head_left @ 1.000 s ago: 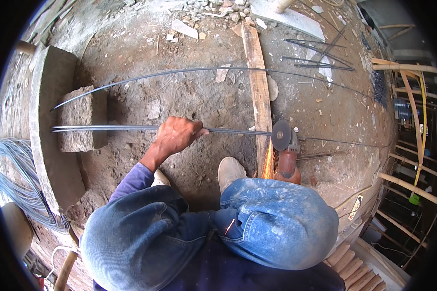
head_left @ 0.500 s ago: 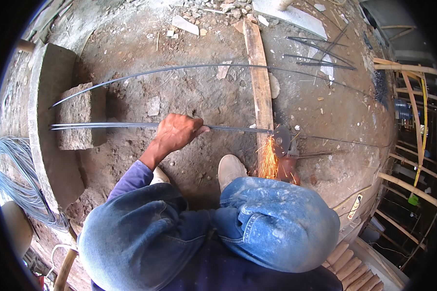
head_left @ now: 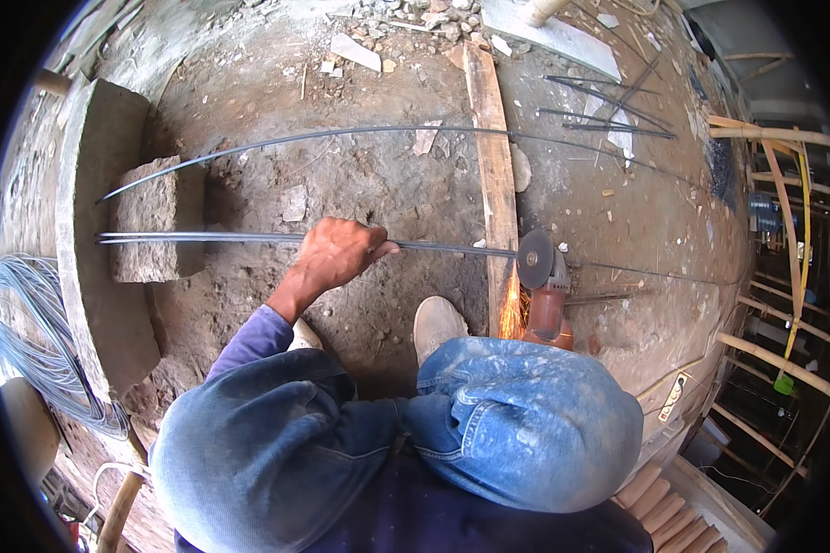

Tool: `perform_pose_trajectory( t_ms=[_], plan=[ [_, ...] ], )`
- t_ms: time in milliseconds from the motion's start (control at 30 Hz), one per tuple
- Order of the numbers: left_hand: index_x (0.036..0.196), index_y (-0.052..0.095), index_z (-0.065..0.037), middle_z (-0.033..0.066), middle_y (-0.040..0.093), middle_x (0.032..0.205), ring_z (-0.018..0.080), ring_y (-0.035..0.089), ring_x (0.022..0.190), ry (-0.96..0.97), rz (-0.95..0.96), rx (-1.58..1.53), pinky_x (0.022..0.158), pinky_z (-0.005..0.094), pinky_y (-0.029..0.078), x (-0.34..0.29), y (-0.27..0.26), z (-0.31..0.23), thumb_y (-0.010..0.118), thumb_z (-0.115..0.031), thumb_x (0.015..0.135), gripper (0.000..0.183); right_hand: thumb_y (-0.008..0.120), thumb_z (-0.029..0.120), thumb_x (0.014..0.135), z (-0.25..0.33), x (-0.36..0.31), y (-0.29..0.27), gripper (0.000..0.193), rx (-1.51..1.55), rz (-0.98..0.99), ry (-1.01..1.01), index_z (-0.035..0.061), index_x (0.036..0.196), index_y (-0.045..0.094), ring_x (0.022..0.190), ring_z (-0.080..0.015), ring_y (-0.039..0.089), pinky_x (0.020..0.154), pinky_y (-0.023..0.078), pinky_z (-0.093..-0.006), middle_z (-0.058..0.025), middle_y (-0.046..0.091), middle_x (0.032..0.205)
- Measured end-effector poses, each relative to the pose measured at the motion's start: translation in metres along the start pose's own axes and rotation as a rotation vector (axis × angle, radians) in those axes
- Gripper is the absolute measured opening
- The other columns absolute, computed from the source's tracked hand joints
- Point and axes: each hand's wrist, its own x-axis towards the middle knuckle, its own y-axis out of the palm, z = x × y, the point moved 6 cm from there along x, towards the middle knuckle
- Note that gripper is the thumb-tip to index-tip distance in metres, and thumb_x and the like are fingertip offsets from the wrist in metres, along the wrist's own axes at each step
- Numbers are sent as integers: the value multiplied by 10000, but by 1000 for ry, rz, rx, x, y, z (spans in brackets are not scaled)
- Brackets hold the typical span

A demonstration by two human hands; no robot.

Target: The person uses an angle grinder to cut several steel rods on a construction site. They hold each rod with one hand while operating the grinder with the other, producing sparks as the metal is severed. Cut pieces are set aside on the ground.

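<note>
My left hand (head_left: 339, 251) is closed in a fist around a few thin steel rods (head_left: 249, 238), which run left to right close above the ground. Their right ends lie across a wooden plank (head_left: 491, 175). Just beyond those ends is an angle grinder (head_left: 548, 309) with a dark round disc (head_left: 533, 259), its flat face turned up toward me. Orange sparks (head_left: 515, 309) stream down over the plank toward me. My right hand is at the grinder's near end, almost wholly hidden behind my right knee.
At left the rods rest on a rough concrete block (head_left: 161, 221) beside a long concrete slab (head_left: 92, 249). A coil of wire (head_left: 41, 341) lies farther left. Another long rod (head_left: 341, 131) arches beyond my hand. Short cut rods (head_left: 609, 106) lie far right; a power strip (head_left: 674, 396) sits nearer.
The grinder has lifted and tilted, so more of its disc and body shows, a little apart from the rod ends. The spark stream has thinned. My left hand keeps its place on the rods.
</note>
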Motion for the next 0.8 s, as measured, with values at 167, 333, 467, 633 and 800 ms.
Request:
perform_pose_trajectory(
  t_ms=[167,333,467,633,800],
  plan=[
    [937,744,-120,148,735,760,388,757,774,-1,17,-1,678,522,568,1,2,0,559,-580,1100,522,786,125,756,-2,-1,-2,586,-19,-14,4,-23,1286,588,777,-211,712,720,575,-422,-117,702,939],
    [942,746,-119,145,736,764,386,759,779,3,20,2,683,520,570,0,1,0,566,-578,1098,517,787,123,753,-1,1,-1,585,-16,-25,2,-21,1286,591,786,-211,711,728,572,-424,-114,697,943],
    [944,748,-121,141,738,763,385,760,784,-16,21,-7,688,522,570,-1,1,1,569,-579,1096,515,789,122,752,0,1,1,585,-23,-23,0,-19,1285,594,794,-211,709,734,571,-426,-111,694,947],
    [947,749,-121,140,741,766,382,761,789,-5,34,3,691,520,570,2,3,0,561,-578,1101,517,790,120,749,-3,0,0,585,-23,-29,5,-17,1284,598,804,-211,708,742,568,-427,-108,690,951],
    [942,748,-120,146,740,767,383,761,786,-12,24,-11,691,523,569,-1,-2,-1,561,-576,1102,517,791,118,747,-2,2,2,584,-19,-30,1,-14,1284,602,814,-211,706,750,566,-429,-105,685,956]
  ],
)
